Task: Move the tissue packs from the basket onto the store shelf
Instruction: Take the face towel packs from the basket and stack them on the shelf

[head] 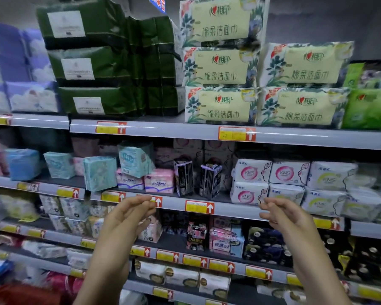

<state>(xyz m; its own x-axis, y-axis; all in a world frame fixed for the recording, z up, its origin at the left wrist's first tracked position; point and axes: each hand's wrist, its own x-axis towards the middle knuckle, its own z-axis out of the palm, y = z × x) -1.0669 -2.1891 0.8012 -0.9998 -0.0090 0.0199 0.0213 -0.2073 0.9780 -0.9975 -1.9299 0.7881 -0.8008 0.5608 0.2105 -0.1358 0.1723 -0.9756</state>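
Presently the left hand [128, 216] and right hand [286, 219] are raised empty, fingers [139, 203] loosely apart, below the grey metal top shelf [185, 129], on which cream floral-printed plastic tissue packs [220, 104] sit stacked in two columns.

Five tissue packs [220, 67], cream-labelled with floral borders, lie flat and face-out on the upper store shelf [185, 131]: three stacked at left, two stacked touching beside them. A blurred red shape at lower left is possibly the basket [20, 296].
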